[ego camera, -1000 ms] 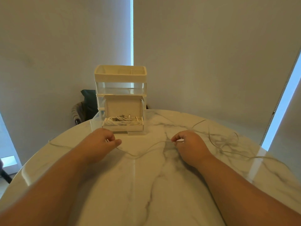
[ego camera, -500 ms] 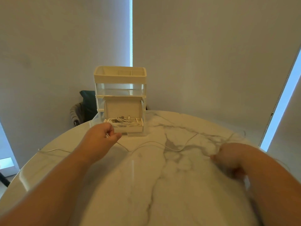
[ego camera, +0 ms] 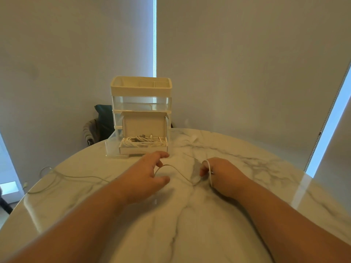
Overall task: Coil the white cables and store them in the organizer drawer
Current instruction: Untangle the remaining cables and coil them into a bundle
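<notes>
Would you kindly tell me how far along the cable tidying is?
Done: coiled cables lie in the box inside the open drawer. In hand: the right hand holds loops of a white cable that runs past the left hand. Left: its tail across the table is uncoiled and must go in too.

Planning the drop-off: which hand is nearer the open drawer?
Left. The left hand lies just in front of the drawer; the right hand is farther off, to its right, holding a white cable.
</notes>
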Motion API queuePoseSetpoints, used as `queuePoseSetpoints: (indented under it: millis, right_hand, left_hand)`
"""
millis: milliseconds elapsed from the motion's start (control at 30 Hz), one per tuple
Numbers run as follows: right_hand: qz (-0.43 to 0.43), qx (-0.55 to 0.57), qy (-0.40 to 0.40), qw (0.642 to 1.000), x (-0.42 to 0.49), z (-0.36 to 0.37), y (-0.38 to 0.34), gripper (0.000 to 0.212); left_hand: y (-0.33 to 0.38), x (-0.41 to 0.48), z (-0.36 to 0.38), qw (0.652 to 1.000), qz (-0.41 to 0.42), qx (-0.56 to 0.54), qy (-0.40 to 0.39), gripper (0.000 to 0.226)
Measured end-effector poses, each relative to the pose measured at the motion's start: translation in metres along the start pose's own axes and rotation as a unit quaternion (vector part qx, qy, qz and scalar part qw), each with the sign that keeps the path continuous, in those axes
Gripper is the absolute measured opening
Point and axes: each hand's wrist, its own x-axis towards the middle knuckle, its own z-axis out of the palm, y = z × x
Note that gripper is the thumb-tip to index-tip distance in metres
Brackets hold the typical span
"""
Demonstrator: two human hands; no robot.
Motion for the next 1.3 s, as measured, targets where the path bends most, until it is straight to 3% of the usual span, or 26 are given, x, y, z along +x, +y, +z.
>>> queuePoseSetpoints:
  millis: [133, 200, 333, 433, 500, 567, 700, 767, 833, 933, 1033, 1100, 1200, 1300]
  right_hand:
    - [0.009, 0.036, 0.051, 0.998, 0.002, 0.002, 0.004, 0.031]
    - [0.010, 0.058, 0.096, 0.994, 0.005, 0.003, 0.010, 0.032]
    - [0.023, 0.152, 0.180, 0.972, 0.001, -0.001, 0.005, 0.037]
    - [0.046, 0.237, 0.267, 0.933, -0.001, -0.005, 0.008, 0.036]
    - [0.073, 0.314, 0.294, 0.900, -0.002, -0.007, 0.011, 0.033]
    - [0.107, 0.366, 0.286, 0.879, -0.002, -0.008, 0.015, 0.028]
    - [0.204, 0.334, 0.233, 0.890, 0.005, -0.005, 0.026, 0.025]
    - [0.271, 0.315, 0.248, 0.875, 0.008, -0.004, 0.031, 0.041]
    - [0.328, 0.240, 0.239, 0.882, 0.009, -0.005, 0.032, 0.059]
    - [0.388, 0.160, 0.208, 0.883, 0.008, -0.004, 0.030, 0.071]
    - [0.290, 0.222, 0.215, 0.906, 0.010, 0.000, 0.032, 0.054]
    - [0.209, 0.264, 0.190, 0.922, 0.010, 0.004, 0.033, 0.036]
    - [0.197, 0.255, 0.143, 0.936, 0.016, 0.002, 0.034, 0.017]
    - [0.180, 0.227, 0.075, 0.954, 0.037, -0.009, 0.033, 0.012]
  left_hand:
    - [-0.001, 0.003, 0.005, 0.999, -0.006, 0.043, -0.008, 0.066]
    - [-0.001, 0.004, 0.007, 0.999, -0.027, 0.013, -0.031, 0.062]
    - [0.001, 0.006, 0.008, 0.999, -0.011, 0.017, -0.033, 0.006]
    - [0.000, 0.005, -0.002, 1.000, 0.018, -0.006, 0.013, 0.035]
    - [-0.001, 0.004, -0.008, 0.998, 0.019, -0.038, 0.047, 0.039]
    - [-0.001, 0.004, -0.007, 0.998, 0.013, -0.035, 0.052, 0.036]
    - [0.010, 0.001, 0.005, 0.999, -0.009, 0.032, -0.009, 0.036]
    - [0.016, -0.001, 0.007, 0.998, -0.008, 0.061, -0.024, 0.038]
    - [0.020, -0.002, 0.006, 0.996, -0.015, 0.083, -0.022, 0.033]
    - [0.024, -0.003, 0.003, 0.994, -0.035, 0.103, 0.024, 0.026]
    - [0.025, -0.002, 0.003, 0.993, -0.023, 0.105, 0.044, 0.025]
    - [0.029, -0.005, 0.008, 0.995, 0.025, 0.096, -0.020, 0.027]
    - [0.037, -0.010, 0.021, 0.986, 0.086, 0.081, -0.122, 0.033]
    - [0.035, -0.007, 0.031, 0.987, 0.085, 0.102, -0.087, 0.037]
